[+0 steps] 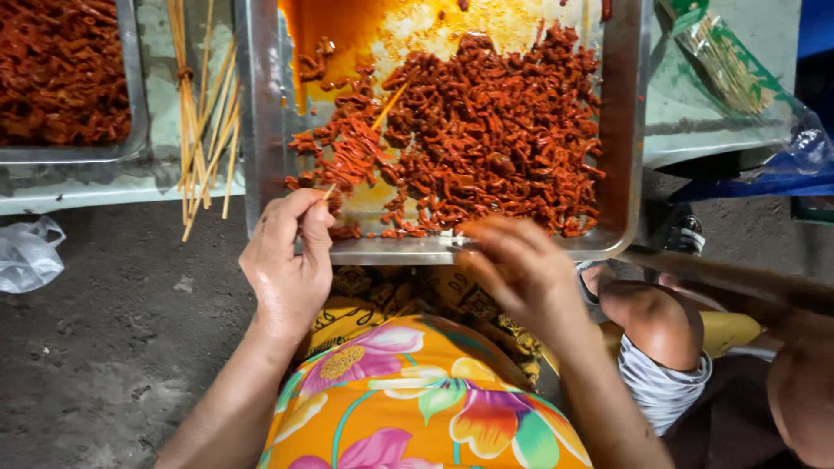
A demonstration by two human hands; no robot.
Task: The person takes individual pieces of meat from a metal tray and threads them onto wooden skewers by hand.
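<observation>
While the person looks down, the left hand (291, 260) is closed in a pinch. Its thumb and fingers hold a thin wooden stick (329, 191), and only the small tip of that stick pokes out above the fingers. This hand sits just at the near edge of a big, shiny metal tray (627, 130).

The right hand (521, 265) is blurry, so I cannot tell if it holds anything. Its fingers look loosely curled and point toward the left hand. It hovers over the near rim of the same tray.

Inside the tray lies a big pile of small red-orange saucy food pieces (486, 130). Another thin stick (390, 104) lies tilted on top of the pile. The far part of the tray is smeared with orange sauce.

Left of the tray, a bunch of long bare wooden sticks (204, 113) lies on a pale table top (104, 187). Further left is a second metal tray (132, 95), full of the same red food. A clear plastic bag of sticks (725, 61) lies at the far right. A crumpled white plastic bag (26, 252) sits on the dark ground at the left.

The person wears bright orange cloth with big pink flowers (417, 399).
</observation>
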